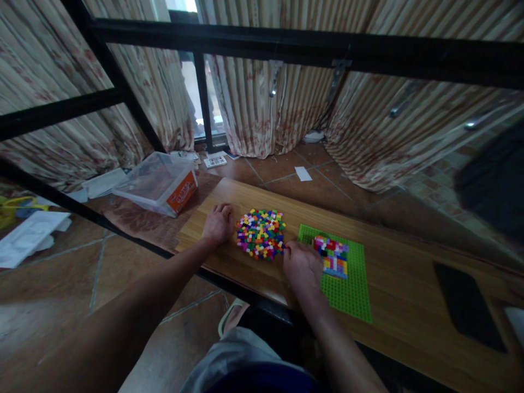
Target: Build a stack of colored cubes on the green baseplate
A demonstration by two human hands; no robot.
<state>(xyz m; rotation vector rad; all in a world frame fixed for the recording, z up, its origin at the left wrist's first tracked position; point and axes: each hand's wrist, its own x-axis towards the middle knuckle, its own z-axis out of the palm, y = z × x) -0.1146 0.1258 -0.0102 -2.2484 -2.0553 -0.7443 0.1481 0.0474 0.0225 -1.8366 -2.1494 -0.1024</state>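
A heap of small coloured bricks [261, 233] lies on the wooden table [393, 284]. My left hand [218, 222] rests curled on the table at the heap's left edge, fingers folded under. My right hand [302, 263] pinches at the heap's lower right edge; what its fingertips hold is too small to name. Just right of that hand lies a green baseplate [347, 289] with a patch of coloured bricks [332, 254] built on its upper part.
A clear plastic box with an orange label [159, 183] sits left of the table on a patterned surface. A dark flat object [466, 305] lies on the table's right side. Black metal bars [286, 49] cross overhead. Curtains hang behind, and papers lie on the tiled floor.
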